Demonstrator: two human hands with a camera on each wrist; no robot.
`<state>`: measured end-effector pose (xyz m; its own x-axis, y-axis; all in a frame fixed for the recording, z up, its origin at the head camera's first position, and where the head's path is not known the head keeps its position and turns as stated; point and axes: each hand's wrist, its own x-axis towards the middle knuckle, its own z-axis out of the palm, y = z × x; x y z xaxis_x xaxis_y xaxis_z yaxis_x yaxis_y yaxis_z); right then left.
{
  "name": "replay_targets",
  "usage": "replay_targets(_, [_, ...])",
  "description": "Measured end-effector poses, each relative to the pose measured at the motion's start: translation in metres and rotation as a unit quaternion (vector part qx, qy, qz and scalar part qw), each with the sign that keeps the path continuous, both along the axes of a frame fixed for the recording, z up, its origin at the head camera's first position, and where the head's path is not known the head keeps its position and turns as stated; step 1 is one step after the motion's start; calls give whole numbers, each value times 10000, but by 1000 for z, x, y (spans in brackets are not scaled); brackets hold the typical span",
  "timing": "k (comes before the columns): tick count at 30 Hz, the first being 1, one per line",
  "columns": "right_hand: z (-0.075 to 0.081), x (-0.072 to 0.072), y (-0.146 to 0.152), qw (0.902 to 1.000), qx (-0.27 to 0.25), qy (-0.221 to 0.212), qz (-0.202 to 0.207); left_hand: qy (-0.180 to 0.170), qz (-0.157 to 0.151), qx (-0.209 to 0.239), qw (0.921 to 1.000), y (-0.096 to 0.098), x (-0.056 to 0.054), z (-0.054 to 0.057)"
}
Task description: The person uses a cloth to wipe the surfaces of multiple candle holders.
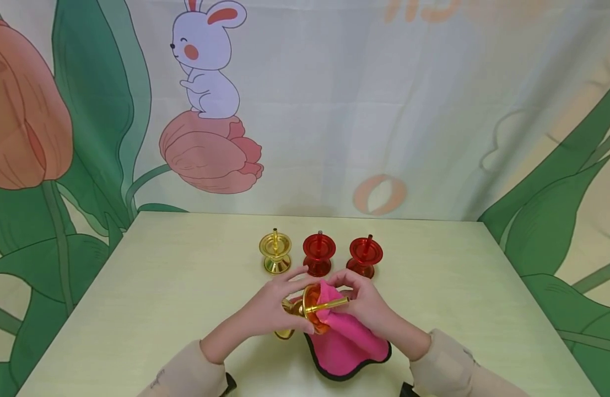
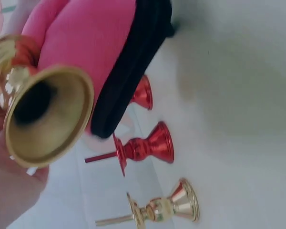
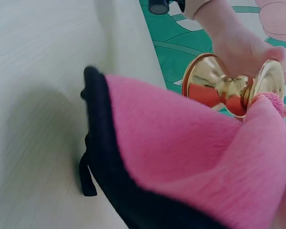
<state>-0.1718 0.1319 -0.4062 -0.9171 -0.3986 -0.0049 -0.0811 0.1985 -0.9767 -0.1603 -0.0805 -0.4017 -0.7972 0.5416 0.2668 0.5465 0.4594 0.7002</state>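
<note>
A shiny gold candlestick (image 1: 314, 309) lies tipped on its side in my left hand (image 1: 272, 310), its spike pointing right. In the left wrist view its hollow flared base (image 2: 76, 112) faces the camera. My right hand (image 1: 368, 306) pinches a pink cloth (image 1: 341, 344) with a black border against the inside of the candlestick's dish. In the right wrist view the cloth hangs down from the dish and hides part of it, while the left hand (image 3: 240, 52) grips the candlestick behind. The right fingertips are partly hidden by the cloth.
Behind the hands stand another gold candlestick (image 1: 275, 253) and two red candlesticks, one in the middle (image 1: 319, 251) and one on the right (image 1: 365, 253), upright in a row on the pale table (image 1: 185, 286). A printed curtain (image 1: 309, 110) hangs behind the table.
</note>
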Motion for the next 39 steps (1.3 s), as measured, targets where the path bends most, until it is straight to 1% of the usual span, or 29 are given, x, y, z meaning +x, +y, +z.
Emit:
replay_targets(1, [0, 0, 1, 10000, 32, 43, 22, -103, 25, -30, 9999, -1, -1, 0])
replay_targets(2, [-1, -1, 1, 10000, 42, 68, 22, -192, 124, -27, 9997, -1, -1, 0])
replay_targets(3, [-1, -1, 1, 10000, 49, 70, -30, -231, 259, 19, 9994, -1, -2, 0])
replay_targets(5, [-1, -2, 2, 9998, 21, 19, -185, -199, 585, 240, 9978, 0, 0, -2])
replay_targets(6, [-1, -3, 2, 9996, -26, -39, -271, -96, 735, 355, 9966, 1, 1, -3])
replay_targets(7, [0, -3, 2, 9993, -77, -114, -362, 84, 840, 473, 9953, 3, 2, -5])
replay_targets(9, [0, -4, 2, 9981, -166, -247, -547, 676, 911, 504, 9923, 6, 3, -9])
replay_targets(11, [0, -3, 2, 9966, -231, -338, -708, 1208, 891, 388, 9879, 9, 5, -13])
replay_targets(13, [1, -2, 0, 9951, -289, -418, -850, 1583, 856, 145, 9836, 13, 7, -16])
replay_targets(14, [1, -2, -1, 9943, -304, -450, -916, 1681, 868, 3, 9819, 14, 7, -16])
replay_targets(16, [2, 0, -2, 9935, -330, -488, -976, 1754, 955, -149, 9797, 18, 9, -15])
replay_targets(18, [3, 1, -4, 9932, -332, -524, -983, 1831, 1076, -182, 9770, 22, 10, -14])
replay_targets(20, [3, 3, -4, 9935, -331, -520, -961, 1852, 1165, -139, 9757, 24, 11, -12])
replay_targets(22, [4, 4, -4, 9940, -317, -516, -911, 1740, 1160, -45, 9779, 23, 11, -10])
replay_targets(23, [3, 5, -4, 9943, -317, -500, -886, 1630, 1111, 1, 9804, 22, 11, -10])
replay_targets(26, [2, 5, -3, 9958, -263, -422, -764, 1156, 844, 45, 9897, 18, 10, -7])
replay_targets(28, [0, 4, -2, 9971, -185, -345, -652, 694, 571, 60, 9959, 14, 10, -6])
replay_targets(30, [-2, 4, -1, 9983, -63, -245, -522, 199, 349, 70, 9992, 11, 9, -3])
replay_targets(31, [-3, 4, -1, 9987, -1, -199, -468, 33, 310, 37, 9995, 10, 9, -2])
replay_targets(33, [-3, 3, 0, 9991, 11, -170, -388, -185, 415, 19, 9990, 9, 8, -1])
replay_targets(34, [-3, 3, 0, 9991, -2, -174, -377, -186, 553, 57, 9983, 9, 8, 0])
replay_targets(35, [-3, 3, 0, 9991, -36, -185, -390, -96, 734, 107, 9972, 9, 8, 0])
replay_targets(36, [-2, 2, 0, 9988, -83, -221, -429, 70, 916, 168, 9956, 10, 8, -1])
replay_targets(38, [0, 1, -1, 9979, -168, -273, -554, 617, 1170, 293, 9908, 12, 9, -2])
replay_targets(39, [0, 1, -2, 9972, -208, -303, -645, 948, 1243, 291, 9873, 13, 9, -3])
